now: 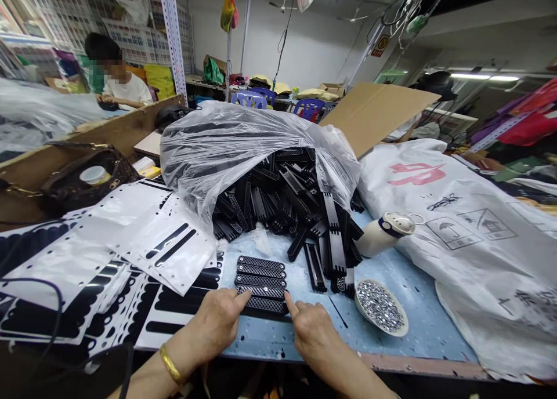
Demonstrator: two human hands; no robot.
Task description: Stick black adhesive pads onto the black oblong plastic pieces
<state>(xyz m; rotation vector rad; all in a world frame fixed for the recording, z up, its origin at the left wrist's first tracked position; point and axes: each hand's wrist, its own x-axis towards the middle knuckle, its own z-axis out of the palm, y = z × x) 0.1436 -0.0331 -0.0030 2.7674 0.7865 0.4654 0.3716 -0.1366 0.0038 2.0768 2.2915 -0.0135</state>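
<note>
While touching a small, aligned row of black pieces (261, 281) on the blue bench (256, 336) with extended index fingers of left hand (216, 322) and right hand (315, 329), looks barely begun, with the loose heap (278, 200) behind left unarranged, and cannot tell of any grasp within curled fingers.

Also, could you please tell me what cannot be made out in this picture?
All in the head view:
Inside the left hand and right hand: hidden by curled fingers.
Undersides of the patterned black strips: face down.
Contents of the white sack: its wall hides them.
Back of the black heap: behind the cloudy plastic bag.
Exact shape of the metal pieces: too small.
</note>
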